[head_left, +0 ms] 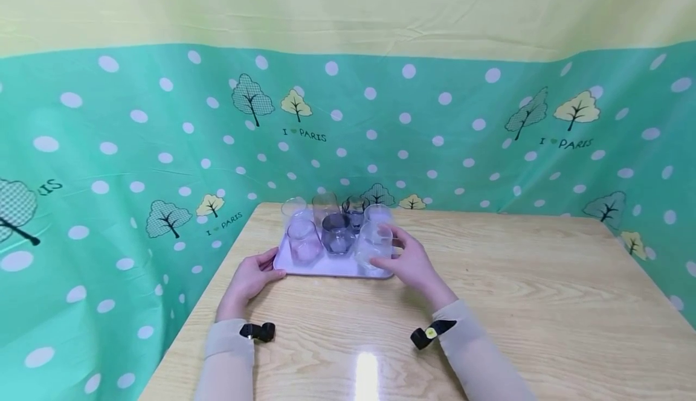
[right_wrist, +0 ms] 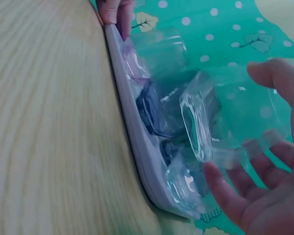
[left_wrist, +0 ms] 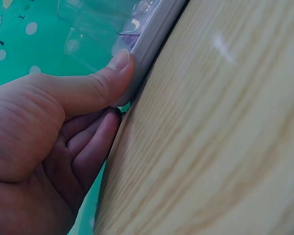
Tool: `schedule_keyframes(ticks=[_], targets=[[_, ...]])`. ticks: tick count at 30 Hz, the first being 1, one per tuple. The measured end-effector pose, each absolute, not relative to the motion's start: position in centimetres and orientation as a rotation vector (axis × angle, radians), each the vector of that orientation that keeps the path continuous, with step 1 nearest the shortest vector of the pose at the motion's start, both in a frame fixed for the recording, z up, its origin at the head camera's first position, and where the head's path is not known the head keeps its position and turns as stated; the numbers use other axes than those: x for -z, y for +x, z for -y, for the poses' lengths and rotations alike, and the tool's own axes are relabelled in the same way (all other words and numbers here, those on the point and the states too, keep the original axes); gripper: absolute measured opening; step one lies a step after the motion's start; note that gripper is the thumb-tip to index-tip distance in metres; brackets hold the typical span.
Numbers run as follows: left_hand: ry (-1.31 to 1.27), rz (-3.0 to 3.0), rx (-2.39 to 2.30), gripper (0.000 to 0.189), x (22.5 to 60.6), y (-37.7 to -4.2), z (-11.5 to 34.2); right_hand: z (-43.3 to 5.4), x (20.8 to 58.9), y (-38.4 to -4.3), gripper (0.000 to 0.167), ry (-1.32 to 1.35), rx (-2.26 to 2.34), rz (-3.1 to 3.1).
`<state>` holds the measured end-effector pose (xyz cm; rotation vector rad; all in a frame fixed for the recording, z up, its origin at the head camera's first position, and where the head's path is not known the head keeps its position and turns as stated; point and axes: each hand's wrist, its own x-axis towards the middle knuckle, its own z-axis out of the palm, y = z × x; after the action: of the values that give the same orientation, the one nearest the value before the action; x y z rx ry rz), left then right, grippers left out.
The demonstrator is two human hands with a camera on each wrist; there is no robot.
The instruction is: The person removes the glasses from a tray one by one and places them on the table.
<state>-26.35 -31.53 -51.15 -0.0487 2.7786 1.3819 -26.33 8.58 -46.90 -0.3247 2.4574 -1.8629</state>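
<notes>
My left hand (head_left: 251,277) grips the front left corner of a pale lilac tray (head_left: 331,266); in the left wrist view the thumb lies on the tray's rim (left_wrist: 149,54). At the front right, my right hand (head_left: 410,261) holds a clear drinking glass (head_left: 373,247) between thumb and fingers. In the right wrist view, the base of this glass (right_wrist: 198,125) appears raised off the tray. Beside it on the tray stand a dark grey glass (head_left: 338,238) and a clear glass with a pinkish tint (head_left: 304,245).
Behind the front row are more glasses: a clear one (head_left: 294,206), an amber-tinted one (head_left: 324,206), a dark one (head_left: 356,205) and another clear one (head_left: 379,212). The tray lies on a wood-grain table (head_left: 489,292). A green dotted curtain (head_left: 435,123) hangs along the back and left side.
</notes>
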Motion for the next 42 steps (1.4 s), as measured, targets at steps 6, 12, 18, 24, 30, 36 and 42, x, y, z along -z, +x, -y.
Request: schedule_keyframes(ticks=[6,12,18,24,30,36,42], targets=[[-0.069,-2.765,-1.385,0.073,51.2,-26.1,31.4,-11.5,47.0,-26.0,0.09,-0.401,1.784,-2.433],[-0.064,-2.768,-1.381,0.074,51.2,-26.2,31.5,-14.7,47.5,-25.7,0.083,-0.443,1.709,-2.482],[-0.05,-2.793,-1.347,0.074,50.6,-26.2,31.5,-17.6,48.2,-25.6,0.083,-0.375,1.711,-2.52],[-0.047,-2.79,-1.349,0.075,50.5,-26.2,31.8,-19.7,48.6,-25.9,0.084,-0.267,1.725,-2.575],[-0.049,-2.788,-1.357,0.075,50.7,-26.3,32.1,-20.6,48.9,-27.3,0.086,-0.096,1.818,-2.558],[-0.015,-2.795,-1.349,0.075,50.9,-26.2,31.9,-20.2,49.2,-28.9,0.09,0.093,1.958,-2.493],[-0.008,-2.782,-1.378,0.074,51.1,-26.2,31.8,-18.7,49.1,-30.4,0.089,0.242,2.098,-2.452]])
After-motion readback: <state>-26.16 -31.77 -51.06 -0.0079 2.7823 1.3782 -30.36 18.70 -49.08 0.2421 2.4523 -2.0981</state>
